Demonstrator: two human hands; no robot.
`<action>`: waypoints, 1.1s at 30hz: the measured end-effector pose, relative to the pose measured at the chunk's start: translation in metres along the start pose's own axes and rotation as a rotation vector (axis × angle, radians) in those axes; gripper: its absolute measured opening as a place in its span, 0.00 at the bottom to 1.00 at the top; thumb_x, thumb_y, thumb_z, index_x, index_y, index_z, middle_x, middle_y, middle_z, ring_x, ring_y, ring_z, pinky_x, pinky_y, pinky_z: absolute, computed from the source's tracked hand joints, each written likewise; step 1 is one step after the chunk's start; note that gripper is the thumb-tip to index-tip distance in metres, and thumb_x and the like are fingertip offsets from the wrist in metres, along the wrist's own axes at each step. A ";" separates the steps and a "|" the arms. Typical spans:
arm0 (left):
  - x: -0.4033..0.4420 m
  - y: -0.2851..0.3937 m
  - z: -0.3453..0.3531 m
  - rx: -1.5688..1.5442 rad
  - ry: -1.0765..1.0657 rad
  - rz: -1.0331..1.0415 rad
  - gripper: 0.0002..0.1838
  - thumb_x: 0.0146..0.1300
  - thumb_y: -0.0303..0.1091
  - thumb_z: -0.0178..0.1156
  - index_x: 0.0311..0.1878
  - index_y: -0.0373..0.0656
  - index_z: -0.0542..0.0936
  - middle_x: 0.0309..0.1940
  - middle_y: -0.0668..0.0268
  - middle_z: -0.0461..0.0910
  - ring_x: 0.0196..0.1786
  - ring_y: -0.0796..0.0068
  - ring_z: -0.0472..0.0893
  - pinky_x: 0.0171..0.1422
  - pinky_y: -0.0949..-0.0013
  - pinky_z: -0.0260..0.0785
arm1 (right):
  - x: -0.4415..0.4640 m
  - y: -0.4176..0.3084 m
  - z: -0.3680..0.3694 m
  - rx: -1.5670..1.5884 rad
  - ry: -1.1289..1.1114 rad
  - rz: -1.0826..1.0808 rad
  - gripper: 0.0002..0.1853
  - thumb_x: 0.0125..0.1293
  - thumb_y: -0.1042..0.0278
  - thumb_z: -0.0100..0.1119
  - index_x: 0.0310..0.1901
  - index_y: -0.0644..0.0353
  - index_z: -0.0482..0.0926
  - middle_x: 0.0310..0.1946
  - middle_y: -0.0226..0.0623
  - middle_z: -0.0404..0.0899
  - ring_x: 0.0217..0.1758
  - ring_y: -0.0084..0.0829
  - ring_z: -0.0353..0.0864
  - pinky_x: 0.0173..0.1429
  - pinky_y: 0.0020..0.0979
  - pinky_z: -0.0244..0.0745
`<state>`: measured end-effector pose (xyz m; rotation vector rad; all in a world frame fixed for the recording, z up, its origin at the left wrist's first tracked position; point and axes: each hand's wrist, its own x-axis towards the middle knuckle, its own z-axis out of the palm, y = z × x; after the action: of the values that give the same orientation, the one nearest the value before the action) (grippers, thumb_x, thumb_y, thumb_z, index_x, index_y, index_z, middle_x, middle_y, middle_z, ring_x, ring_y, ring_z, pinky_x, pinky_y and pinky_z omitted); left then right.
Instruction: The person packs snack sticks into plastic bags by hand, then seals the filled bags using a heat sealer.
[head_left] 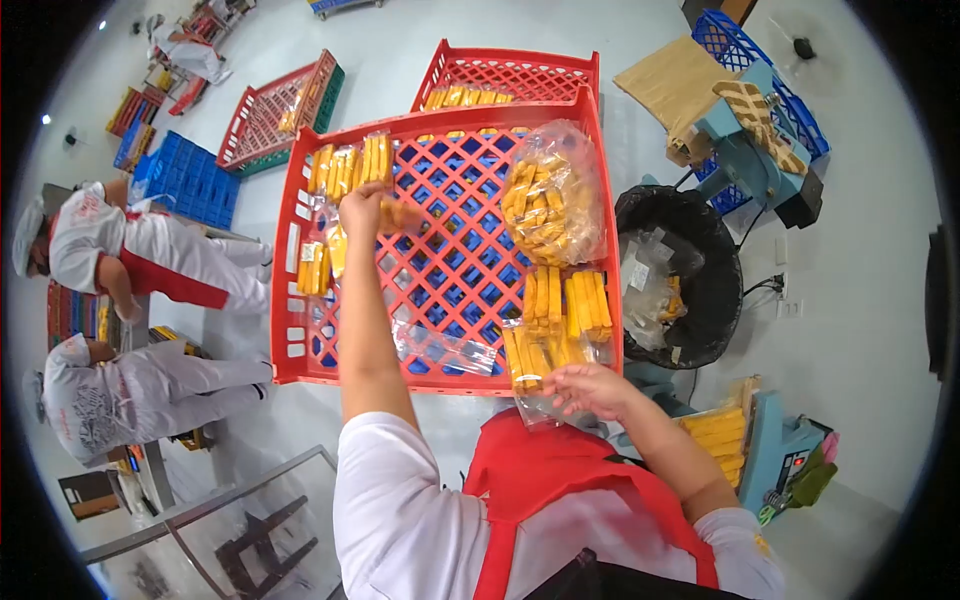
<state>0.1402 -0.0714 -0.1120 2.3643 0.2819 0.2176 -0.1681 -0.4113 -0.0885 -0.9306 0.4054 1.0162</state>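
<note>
A red crate [283,325] is in front of me with several clear packets of yellow sticks in it. My left hand [362,208] reaches to its far left part, fingers closed on a packet of yellow sticks [402,216] that is blurred. Packets [375,160] lie just beyond it, another packet [313,268] nearer me. By the near right corner, my right hand [592,390] has loosely bent fingers apart, beside a packet [526,356] whose clear film overhangs the rim. More stick packets [588,303] lie above that. A large clear bag of yellow pieces [550,200] fills the far right corner.
A flat clear plastic bag [445,347] lies inside the crate. Right of it stands a black-lined bin [725,285] with plastic inside. Another red crate [520,68] is behind. Blue machines [765,440] stand at right. Two people [150,245] work at left.
</note>
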 end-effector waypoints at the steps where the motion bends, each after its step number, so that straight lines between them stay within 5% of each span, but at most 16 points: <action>1: -0.016 0.024 -0.025 0.041 -0.141 0.105 0.09 0.47 0.30 0.57 0.34 0.43 0.81 0.29 0.57 0.79 0.32 0.69 0.79 0.38 0.70 0.69 | -0.001 -0.006 0.000 0.030 -0.014 -0.022 0.14 0.62 0.61 0.47 0.46 0.59 0.70 0.36 0.32 0.74 0.33 0.23 0.73 0.36 0.27 0.72; 6: -0.108 0.145 -0.133 0.018 -0.631 0.631 0.08 0.43 0.20 0.59 0.30 0.38 0.79 0.27 0.62 0.77 0.32 0.69 0.76 0.38 0.69 0.68 | 0.007 -0.021 0.007 0.133 -0.052 -0.123 0.21 0.63 0.54 0.45 0.53 0.58 0.64 0.40 0.36 0.72 0.35 0.29 0.73 0.41 0.34 0.72; 9: -0.142 0.198 -0.168 -0.028 -0.656 0.853 0.08 0.42 0.21 0.60 0.30 0.39 0.80 0.26 0.63 0.77 0.33 0.68 0.76 0.39 0.69 0.67 | 0.019 -0.023 0.018 0.308 -0.120 -0.137 0.35 0.59 0.35 0.34 0.60 0.52 0.55 0.46 0.43 0.68 0.42 0.42 0.74 0.40 0.40 0.73; 14: -0.166 0.245 -0.165 -0.195 -0.614 1.170 0.09 0.39 0.22 0.62 0.28 0.42 0.80 0.27 0.66 0.78 0.36 0.68 0.74 0.42 0.68 0.67 | -0.012 -0.043 0.047 0.387 -0.548 -0.215 0.41 0.54 0.27 0.28 0.61 0.50 0.54 0.54 0.47 0.64 0.47 0.46 0.73 0.36 0.42 0.75; 16: -0.168 0.254 -0.161 -0.318 -0.501 1.304 0.09 0.39 0.22 0.62 0.28 0.43 0.80 0.27 0.68 0.77 0.37 0.69 0.73 0.44 0.69 0.66 | -0.023 -0.055 0.049 0.531 -0.732 -0.445 0.40 0.56 0.30 0.28 0.63 0.52 0.51 0.56 0.51 0.61 0.46 0.52 0.72 0.39 0.51 0.73; 20: -0.179 0.273 -0.168 -0.367 -0.536 1.370 0.10 0.38 0.21 0.62 0.27 0.45 0.80 0.26 0.72 0.77 0.40 0.68 0.72 0.46 0.68 0.65 | -0.041 -0.080 0.032 0.576 -0.819 -0.511 0.38 0.57 0.32 0.28 0.64 0.48 0.47 0.61 0.46 0.54 0.49 0.56 0.70 0.38 0.48 0.73; 21: -0.180 0.277 -0.170 -0.390 -0.562 1.414 0.10 0.38 0.21 0.62 0.27 0.45 0.80 0.25 0.72 0.76 0.40 0.68 0.72 0.46 0.68 0.65 | -0.049 -0.080 0.035 0.655 -0.605 -0.545 0.38 0.57 0.32 0.28 0.64 0.47 0.47 0.62 0.43 0.52 0.52 0.56 0.67 0.39 0.48 0.72; 28: -0.175 0.294 -0.162 -0.541 -0.692 1.401 0.10 0.37 0.20 0.61 0.27 0.46 0.81 0.26 0.73 0.77 0.42 0.68 0.72 0.53 0.65 0.61 | -0.066 -0.078 0.058 0.696 -0.647 -0.646 0.34 0.58 0.38 0.33 0.63 0.50 0.52 0.62 0.42 0.54 0.55 0.51 0.65 0.41 0.48 0.72; 30: -0.176 0.297 -0.153 -0.401 -0.125 1.273 0.11 0.38 0.17 0.55 0.26 0.42 0.81 0.27 0.70 0.79 0.46 0.65 0.72 0.58 0.59 0.56 | -0.065 -0.083 0.056 0.580 -0.632 -0.813 0.32 0.59 0.45 0.37 0.62 0.53 0.55 0.60 0.41 0.57 0.57 0.44 0.65 0.46 0.44 0.71; 31: -0.165 0.290 -0.146 -0.348 -0.016 1.342 0.18 0.45 0.17 0.52 0.42 0.42 0.77 0.43 0.63 0.76 0.52 0.63 0.68 0.61 0.60 0.52 | -0.067 -0.085 0.058 0.603 -0.613 -0.823 0.32 0.59 0.45 0.37 0.62 0.53 0.55 0.60 0.41 0.57 0.57 0.44 0.65 0.46 0.44 0.71; 32: -0.173 0.283 -0.124 -0.358 -0.045 1.343 0.18 0.45 0.17 0.52 0.42 0.42 0.77 0.43 0.63 0.76 0.52 0.63 0.68 0.61 0.60 0.52 | -0.071 -0.092 0.062 0.553 -0.493 -0.950 0.30 0.58 0.49 0.40 0.61 0.54 0.56 0.59 0.41 0.59 0.57 0.41 0.65 0.48 0.43 0.70; 33: -0.195 0.290 -0.102 -0.711 0.012 1.026 0.26 0.46 0.19 0.53 0.52 0.44 0.67 0.52 0.60 0.66 0.56 0.64 0.64 0.63 0.59 0.50 | -0.073 -0.100 0.064 0.492 -0.375 -1.076 0.29 0.58 0.53 0.43 0.60 0.56 0.58 0.58 0.40 0.61 0.58 0.38 0.65 0.51 0.41 0.69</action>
<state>-0.0305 -0.2613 0.1472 1.5934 -0.8922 0.6743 -0.1262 -0.4194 0.0440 -0.3726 -0.1787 0.0630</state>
